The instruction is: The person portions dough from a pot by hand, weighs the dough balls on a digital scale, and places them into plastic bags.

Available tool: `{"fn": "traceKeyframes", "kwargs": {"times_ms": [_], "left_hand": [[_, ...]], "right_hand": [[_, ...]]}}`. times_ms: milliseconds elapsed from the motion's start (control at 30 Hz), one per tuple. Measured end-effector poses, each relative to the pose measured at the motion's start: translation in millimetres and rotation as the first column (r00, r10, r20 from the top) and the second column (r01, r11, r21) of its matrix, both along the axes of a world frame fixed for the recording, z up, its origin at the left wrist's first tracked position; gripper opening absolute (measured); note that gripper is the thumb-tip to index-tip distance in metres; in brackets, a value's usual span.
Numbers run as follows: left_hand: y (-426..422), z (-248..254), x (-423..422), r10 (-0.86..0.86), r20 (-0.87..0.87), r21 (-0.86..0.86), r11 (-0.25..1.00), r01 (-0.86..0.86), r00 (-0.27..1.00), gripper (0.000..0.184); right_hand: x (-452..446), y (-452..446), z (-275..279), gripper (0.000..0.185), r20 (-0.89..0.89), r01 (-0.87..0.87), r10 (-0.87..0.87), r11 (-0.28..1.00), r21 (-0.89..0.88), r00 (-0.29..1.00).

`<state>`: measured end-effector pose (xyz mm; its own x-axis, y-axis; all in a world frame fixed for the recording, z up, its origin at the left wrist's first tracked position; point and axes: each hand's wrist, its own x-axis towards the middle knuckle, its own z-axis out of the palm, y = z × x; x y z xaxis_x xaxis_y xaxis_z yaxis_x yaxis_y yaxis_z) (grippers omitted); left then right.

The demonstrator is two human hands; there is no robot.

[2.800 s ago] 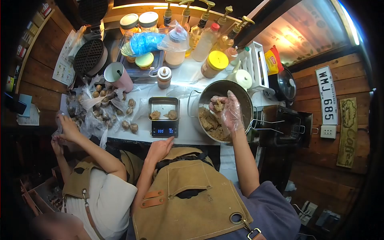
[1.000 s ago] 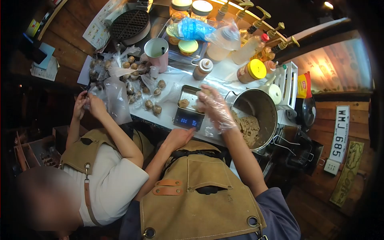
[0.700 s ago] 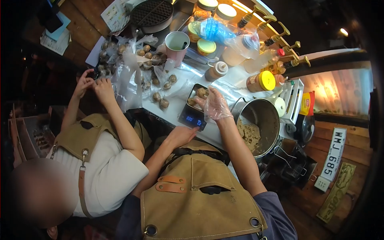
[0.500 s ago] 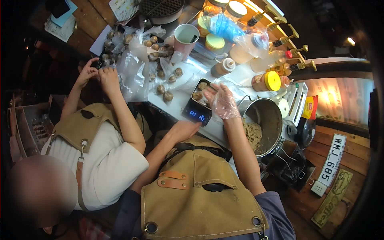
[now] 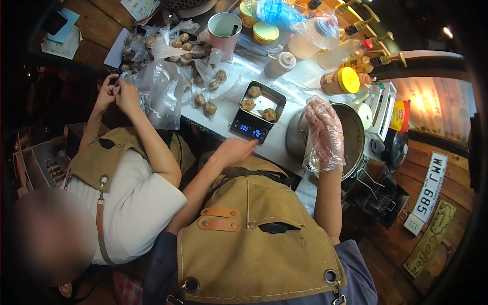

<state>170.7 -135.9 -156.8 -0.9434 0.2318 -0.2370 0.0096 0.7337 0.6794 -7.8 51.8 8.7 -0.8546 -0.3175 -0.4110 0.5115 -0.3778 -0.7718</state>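
My left hand (image 5: 236, 151) reaches to the front edge of the black digital scale (image 5: 248, 130), its index finger stretched out at the corner and nothing held. On the scale sits a metal tray (image 5: 277, 99) with three lumps of brown mixture (image 5: 267, 114). My right hand (image 5: 324, 133), in a clear plastic glove, is over the left rim of the large metal pot (image 5: 358, 127), fingers stretched upward, with nothing visible in them. The hand and pot wall hide the mixture inside the pot.
A co-worker (image 5: 127, 203) at left handles a clear bag. Wrapped round balls (image 5: 209, 108), plastic bags (image 5: 165, 96) and a pink cup (image 5: 223, 38) stand left of the scale. Behind are a squeeze bottle (image 5: 279, 65) and a yellow-lidded jar (image 5: 340, 81); a fryer basket (image 5: 376, 203) is right.
My right hand took mixture from the pot, put a third lump in the tray and moved back right to the pot. The scale's reading rose. My left hand stayed at the scale; the view turned.
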Motion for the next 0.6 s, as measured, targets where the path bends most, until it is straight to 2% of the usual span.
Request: {"fn": "traceKeyframes", "kwargs": {"times_ms": [267,367,433,467,500,567,600], "left_hand": [[1,2,-2,-0.002,0.008,-0.018,1.0,0.002,1.0,0.036],[0,2,-2,-0.001,0.005,-0.018,1.0,0.001,1.0,0.036],[1,-5,-2,0.004,-0.025,-0.005,1.0,-0.004,1.0,0.037],[1,-4,-2,-0.002,-0.005,-0.009,1.0,0.002,1.0,0.036],[1,3,-3,-0.007,0.013,-0.014,1.0,0.008,1.0,0.036],[0,9,-4,-0.002,0.037,-0.006,1.0,0.002,0.999,0.035],[0,10,-3,0.009,0.045,0.007,1.0,-0.009,0.999,0.035]], "right_hand": [[2,9,-1,0.023,-0.135,0.016,0.01,0.982,0.19,0.991],[10,-14,7,0.019,-0.181,-0.085,0.18,0.896,0.436,0.967],[14,-30,-10,0.017,-0.295,-0.153,0.353,0.832,0.533,0.888],[13,-42,-16,0.017,-0.433,-0.029,0.55,0.641,0.767,0.714],[15,-52,-29,0.02,-0.547,0.025,0.599,0.661,0.75,0.585],[9,-70,-67,0.022,-0.687,0.218,0.693,0.652,0.726,0.218],[8,-79,-90,0.022,-0.69,0.269,0.706,0.642,0.718,0.159]]}}
